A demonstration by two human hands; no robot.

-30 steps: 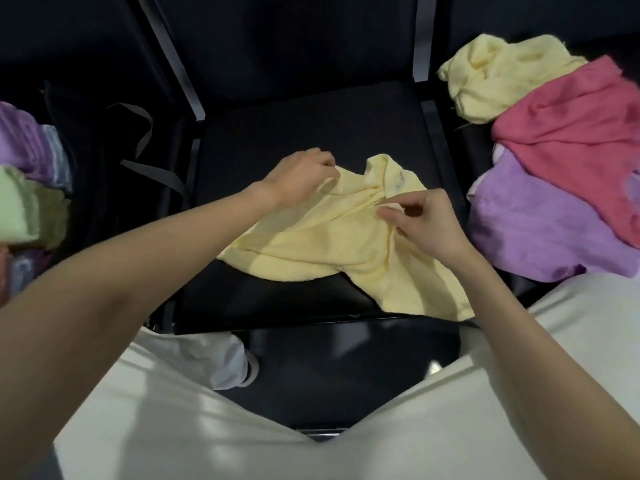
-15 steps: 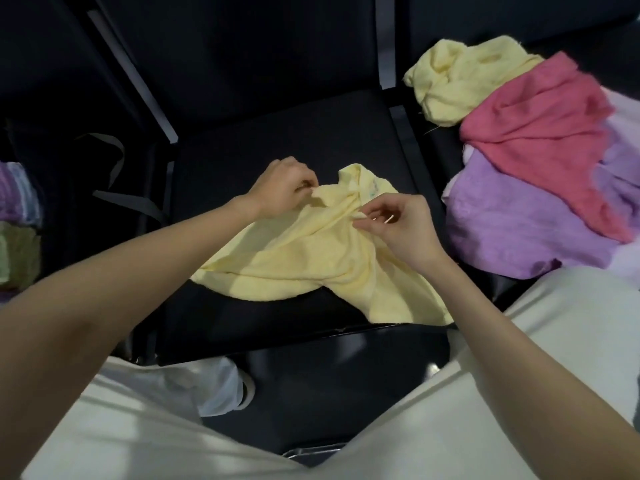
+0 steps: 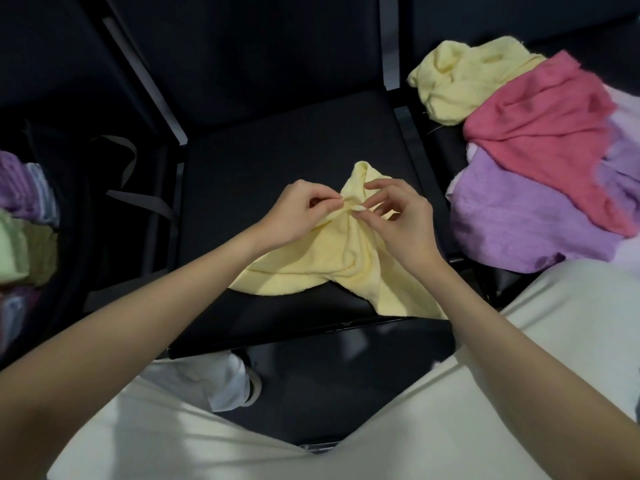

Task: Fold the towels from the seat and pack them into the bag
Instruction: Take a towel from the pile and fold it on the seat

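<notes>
hands: left hand (image 3: 294, 213) and right hand (image 3: 398, 216) now pinch close together | yellow towel (image 3: 311, 268): bunched up between them

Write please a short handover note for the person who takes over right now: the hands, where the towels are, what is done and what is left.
Left hand and right hand both pinch the bunched top of the yellow towel, which lies unfolded on the middle seat.
Done: folded towels sit in the bag at left.
Left: fold and pack this towel, then the pile on the right seat: second yellow towel, pink towel, purple towel.
</notes>
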